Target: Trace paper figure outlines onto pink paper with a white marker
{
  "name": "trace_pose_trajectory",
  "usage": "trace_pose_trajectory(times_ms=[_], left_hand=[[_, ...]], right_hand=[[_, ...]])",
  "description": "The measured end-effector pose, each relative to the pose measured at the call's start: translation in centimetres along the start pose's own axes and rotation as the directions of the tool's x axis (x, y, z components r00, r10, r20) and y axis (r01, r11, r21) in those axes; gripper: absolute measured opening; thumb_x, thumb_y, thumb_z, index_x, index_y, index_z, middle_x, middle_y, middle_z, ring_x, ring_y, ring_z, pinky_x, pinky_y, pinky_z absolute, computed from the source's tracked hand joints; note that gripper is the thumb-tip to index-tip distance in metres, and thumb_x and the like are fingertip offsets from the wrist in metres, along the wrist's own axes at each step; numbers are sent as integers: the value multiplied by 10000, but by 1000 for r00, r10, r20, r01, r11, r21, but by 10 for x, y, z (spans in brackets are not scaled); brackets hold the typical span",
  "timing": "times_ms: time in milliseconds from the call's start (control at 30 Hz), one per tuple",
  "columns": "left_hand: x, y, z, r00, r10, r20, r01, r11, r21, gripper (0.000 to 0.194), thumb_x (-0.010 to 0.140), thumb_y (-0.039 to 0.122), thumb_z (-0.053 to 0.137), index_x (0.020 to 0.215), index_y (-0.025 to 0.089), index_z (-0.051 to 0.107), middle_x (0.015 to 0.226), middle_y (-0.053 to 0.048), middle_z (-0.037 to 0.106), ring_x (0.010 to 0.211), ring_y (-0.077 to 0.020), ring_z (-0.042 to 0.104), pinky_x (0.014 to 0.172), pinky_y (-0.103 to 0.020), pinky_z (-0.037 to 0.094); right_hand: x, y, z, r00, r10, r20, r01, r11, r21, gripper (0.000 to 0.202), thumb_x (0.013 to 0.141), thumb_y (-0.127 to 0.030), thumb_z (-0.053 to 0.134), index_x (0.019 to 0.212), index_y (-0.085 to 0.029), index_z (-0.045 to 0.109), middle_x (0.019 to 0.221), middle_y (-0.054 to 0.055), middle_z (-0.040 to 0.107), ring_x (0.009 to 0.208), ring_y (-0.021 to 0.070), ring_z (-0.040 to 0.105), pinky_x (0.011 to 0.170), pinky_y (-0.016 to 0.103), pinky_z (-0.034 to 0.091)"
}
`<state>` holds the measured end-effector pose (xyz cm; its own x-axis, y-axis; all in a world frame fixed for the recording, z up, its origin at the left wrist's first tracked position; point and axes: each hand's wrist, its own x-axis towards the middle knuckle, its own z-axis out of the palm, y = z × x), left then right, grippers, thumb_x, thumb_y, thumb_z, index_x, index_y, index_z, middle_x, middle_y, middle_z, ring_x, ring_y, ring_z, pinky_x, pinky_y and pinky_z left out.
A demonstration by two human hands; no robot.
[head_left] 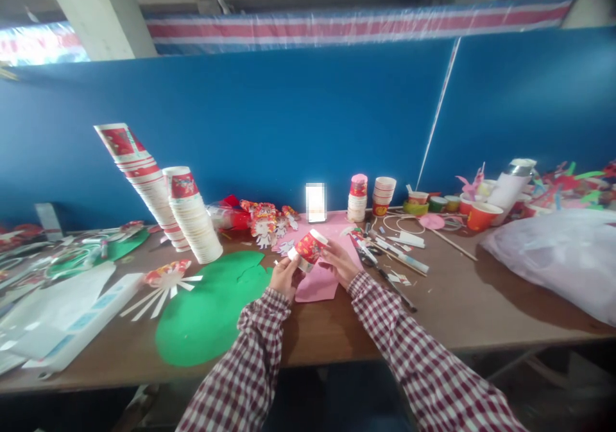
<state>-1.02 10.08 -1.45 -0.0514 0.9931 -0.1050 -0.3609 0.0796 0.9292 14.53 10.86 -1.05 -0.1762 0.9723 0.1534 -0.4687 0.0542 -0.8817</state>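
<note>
Between my two hands a red printed paper cup (310, 247) is held tilted over the pink paper sheet (320, 287). My left hand (285, 278) grips its lower left side, thumb on the front. On the right side, the fingers of my right hand (341, 262) close round the other end. A large green paper shape (206, 323) lies to the left of my left hand. Behind the cup, paper cutouts of cartoon figures (264, 230) are gathered on the table. A bright phone-like panel (316, 204), blurred out, stands upright against the blue partition.
Two tall leaning stacks of paper cups, the left stack (151, 188) and the nearer stack (192, 220), rise at the left. Glue sticks (411, 259), scraps and tools lie right of the pink sheet. A filled plastic bag (553, 259) sits at the far right. The blue partition (269, 117) closes off the back.
</note>
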Motion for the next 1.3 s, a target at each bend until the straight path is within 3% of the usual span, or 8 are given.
trace_pose_trajectory(times_ms=[233, 467, 700, 867, 1033, 1300], left_hand=[[-1, 1, -1, 996, -52, 72, 59, 993, -103, 323, 670, 384, 735, 872, 150, 639, 708, -28, 663, 571, -98, 611, 475, -165, 488], [-5, 0, 0, 983, -100, 152, 118, 986, -117, 355, 595, 296, 800, 865, 130, 640, 735, -42, 678, 585, -111, 636, 479, -167, 507], [-3, 0, 1, 980, -121, 160, 143, 981, -132, 286, 638, 279, 777, 831, 125, 631, 655, -26, 669, 523, -94, 624, 447, -144, 490], [-4, 1, 1, 979, -129, 158, 153, 978, -144, 296, 657, 299, 764, 855, 137, 617, 665, -24, 671, 554, -112, 647, 454, -149, 496], [-4, 1, 2, 980, -135, 147, 158, 974, -164, 274, 665, 331, 755, 747, 139, 578, 567, 8, 615, 576, -134, 661, 451, -154, 487], [-5, 4, 2, 979, -133, 158, 161, 970, -180, 254, 666, 305, 755, 731, 138, 575, 595, -5, 626, 583, -137, 659, 436, -150, 474]], right_hand=[[2, 3, -1, 1000, 12, 22, -11, 999, -33, 447, 633, -354, 770, 1047, -290, 613, 970, 12, 677, 832, 177, 627, 657, 274, 475], [3, 6, -4, 999, -13, -43, 10, 998, -63, 324, 686, -373, 737, 977, -277, 630, 909, -5, 676, 764, 138, 618, 591, 220, 429], [3, 8, -3, 998, 10, 57, -6, 998, -66, 446, 669, -397, 741, 1077, -276, 607, 987, 25, 671, 848, 183, 624, 659, 275, 470], [4, 9, -4, 999, 5, 39, -3, 998, -55, 441, 666, -395, 742, 1066, -277, 600, 960, 26, 677, 814, 182, 632, 636, 275, 470], [6, 9, -7, 999, -36, 11, 36, 999, -30, 448, 655, -416, 742, 1050, -261, 599, 934, 28, 679, 792, 188, 634, 639, 287, 474], [0, 3, 1, 994, -24, 109, 26, 1000, -17, 496, 622, -373, 775, 1070, -255, 598, 992, 43, 665, 854, 197, 623, 674, 292, 482]])
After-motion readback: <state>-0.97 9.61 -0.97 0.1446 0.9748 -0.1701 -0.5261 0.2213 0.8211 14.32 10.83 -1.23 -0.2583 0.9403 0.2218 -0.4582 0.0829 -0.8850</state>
